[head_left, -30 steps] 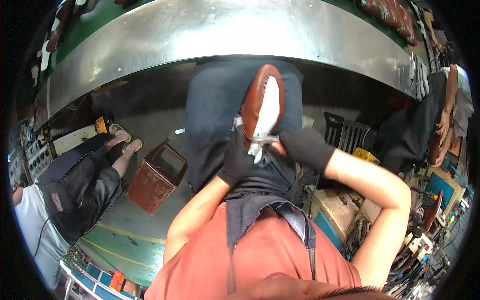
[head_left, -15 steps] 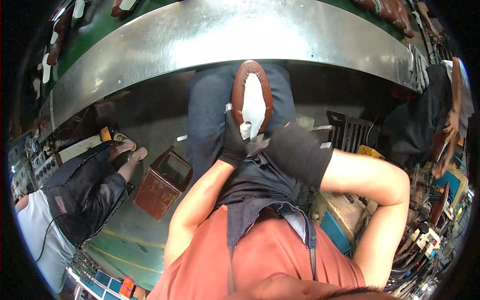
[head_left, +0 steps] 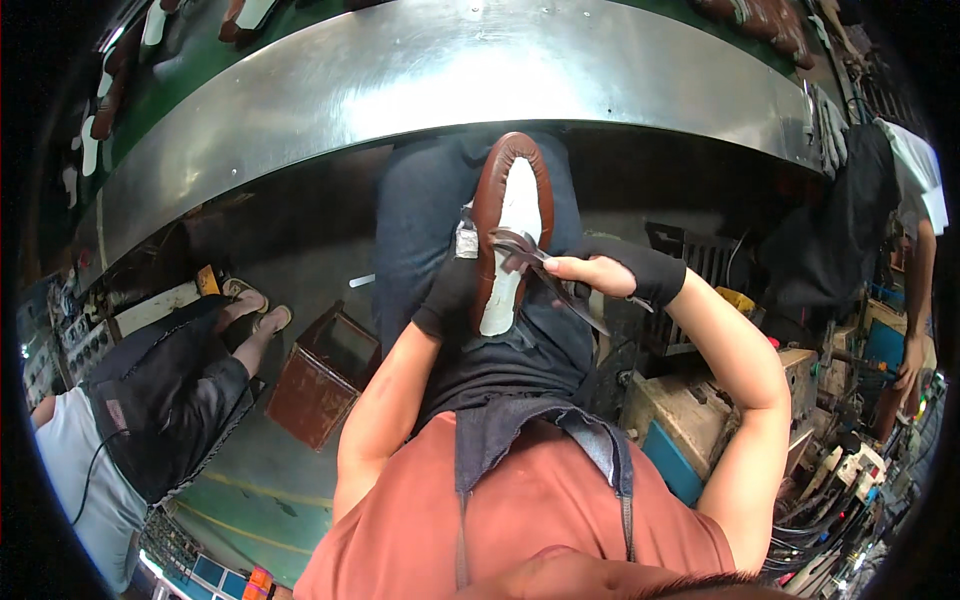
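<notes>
A brown leather shoe upper (head_left: 487,200) lies sole-up over my lap, toe away from me. A white insole (head_left: 520,205) shows inside its gathered leather edge. My left hand (head_left: 455,285), in a black glove with light tape at a finger, grips the shoe's left side; its fingers are partly hidden. My right hand (head_left: 600,273), in a black fingerless glove, is closed on a dark pincer-like tool (head_left: 515,245) with long thin arms. The tool's curved end is over the middle of the insole; I cannot tell whether it touches.
A curved metal bench edge (head_left: 440,90) spans the far side, with shoes on the green surface beyond. At left are a brown box (head_left: 318,395) on the floor and a seated person (head_left: 165,390). Machinery and tools (head_left: 840,480) crowd the right, where another person's arm (head_left: 918,300) shows.
My right hand has turned and moved away from the heel, bringing the tool over the insole. The shoe has tilted slightly and its heel end now shows. My left hand has shifted a little left.
</notes>
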Motion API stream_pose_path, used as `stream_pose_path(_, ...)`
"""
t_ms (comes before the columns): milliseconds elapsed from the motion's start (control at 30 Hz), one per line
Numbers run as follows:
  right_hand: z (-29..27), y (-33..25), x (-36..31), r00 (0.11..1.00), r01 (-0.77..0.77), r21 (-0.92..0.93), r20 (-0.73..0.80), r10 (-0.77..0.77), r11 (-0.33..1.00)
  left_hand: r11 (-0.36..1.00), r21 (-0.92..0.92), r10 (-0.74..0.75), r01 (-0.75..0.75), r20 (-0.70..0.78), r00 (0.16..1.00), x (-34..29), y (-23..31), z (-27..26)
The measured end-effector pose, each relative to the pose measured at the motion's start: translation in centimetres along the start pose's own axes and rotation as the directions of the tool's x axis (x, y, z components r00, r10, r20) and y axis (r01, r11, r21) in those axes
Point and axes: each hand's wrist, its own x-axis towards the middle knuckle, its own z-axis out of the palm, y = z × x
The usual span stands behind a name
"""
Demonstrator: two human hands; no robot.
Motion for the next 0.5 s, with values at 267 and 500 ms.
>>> stream_pose_path(267,1.2,0.1,-1.7,0.756,0.081,-0.928,-0.181,-0.629,0.365,0.844,0.408,0.443,-0.347,-0.167,0.881,2.0,-5.6,-3.7)
stream_pose_path(500,0.5,1.6,-0.5,0.834,0.041,-0.908,-0.199,-0.515,0.417,0.864,0.366,0.449,-0.345,-0.251,0.858,1.4,-3.6,-1.5)
